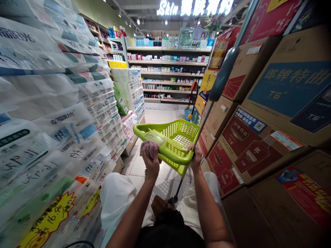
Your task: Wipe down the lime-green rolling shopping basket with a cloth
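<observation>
In front of my knees stands a lime-green rolling shopping basket (172, 157), tilted, with perforated sides and a long metal pull rod (204, 122) that ends in a dark grey grip (224, 74). My left hand (153, 166) is closed round a bunched greyish-pink cloth (148, 148), which presses against the near left rim. At the near right corner, my right hand (196, 159) grips the basket close to where the rod meets it; part of its fingers is hidden behind the rim. A small black wheel (172, 199) touches the floor below.
Tall stacks of wrapped tissue packs (59, 124) crowd the left. Cardboard liquor cartons (248, 148) are piled along the right. Shelves (169, 62) of small boxes and bottles close off the far end of the tiled aisle (164, 112). A blue basket (188, 113) stands farther back.
</observation>
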The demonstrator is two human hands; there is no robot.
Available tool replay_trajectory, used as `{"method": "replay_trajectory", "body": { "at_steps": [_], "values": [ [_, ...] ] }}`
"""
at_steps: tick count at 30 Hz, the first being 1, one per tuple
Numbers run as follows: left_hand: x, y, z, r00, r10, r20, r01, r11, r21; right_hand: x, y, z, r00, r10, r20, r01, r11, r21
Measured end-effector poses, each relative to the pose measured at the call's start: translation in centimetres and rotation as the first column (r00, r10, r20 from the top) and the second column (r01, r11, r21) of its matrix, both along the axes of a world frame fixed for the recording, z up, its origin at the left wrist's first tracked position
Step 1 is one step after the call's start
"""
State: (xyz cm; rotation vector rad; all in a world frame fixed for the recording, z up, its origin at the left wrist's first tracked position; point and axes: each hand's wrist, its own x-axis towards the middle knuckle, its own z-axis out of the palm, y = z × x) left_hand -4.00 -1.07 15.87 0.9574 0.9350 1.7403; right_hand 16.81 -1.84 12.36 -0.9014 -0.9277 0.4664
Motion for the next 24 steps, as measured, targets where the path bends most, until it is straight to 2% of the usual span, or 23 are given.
{"method": "replay_trajectory", "body": {
  "at_steps": [1, 3, 5, 7, 9, 12, 15, 17, 19, 22, 24],
  "values": [
    [-0.6, 0.9, 0.2, 0.994, 0.104, -0.040, -0.102, 0.993, 0.054, 0.3, 0.1, 0.1, 1.000, 0.009, -0.013, -0.009, 1.000, 0.005],
    [-2.6, 3.9, 1.3, 0.939, 0.322, -0.119, -0.302, 0.940, 0.161, 0.8, 0.2, 0.2, 0.999, 0.033, -0.032, -0.033, 0.999, 0.014],
    [-4.7, 7.0, 2.7, 0.895, 0.412, -0.171, -0.382, 0.906, 0.185, 1.2, 0.3, 0.2, 0.997, 0.064, -0.050, -0.062, 0.998, 0.027],
    [-6.3, 8.7, 4.0, 0.892, 0.382, -0.243, -0.327, 0.915, 0.236, 1.5, 0.5, 0.0, 0.993, 0.083, -0.078, -0.079, 0.996, 0.047],
    [-7.1, 8.9, 5.0, 0.888, 0.278, -0.367, -0.174, 0.941, 0.290, 1.7, 0.8, -0.1, 0.992, 0.088, -0.093, -0.082, 0.995, 0.060],
    [-7.4, 8.2, 6.1, 0.802, 0.134, -0.582, 0.048, 0.957, 0.287, 1.9, 1.0, -0.1, 0.991, 0.090, -0.098, -0.082, 0.994, 0.074],
    [-7.7, 8.7, 7.6, 0.639, 0.124, -0.759, 0.115, 0.960, 0.254, 2.0, 1.0, 0.2, 0.987, 0.103, -0.122, -0.094, 0.993, 0.077],
    [-7.7, 9.6, 8.7, 0.477, 0.118, -0.871, 0.142, 0.967, 0.209, 1.9, 0.9, 0.2, 0.985, 0.109, -0.135, -0.100, 0.993, 0.069],
    [-7.4, 10.4, 9.8, 0.282, 0.061, -0.958, 0.178, 0.977, 0.114, 1.7, 0.9, 0.2, 0.985, 0.100, -0.144, -0.091, 0.994, 0.063],
    [-6.1, 10.7, 11.2, 0.015, -0.049, -0.999, 0.191, 0.980, -0.046, 1.8, 0.8, 0.3, 0.987, 0.084, -0.134, -0.075, 0.995, 0.070],
    [-5.0, 10.3, 11.9, -0.080, -0.103, -0.991, 0.207, 0.971, -0.117, 2.2, 0.8, 0.3, 0.992, 0.073, -0.103, -0.064, 0.994, 0.085]
  ]
}}
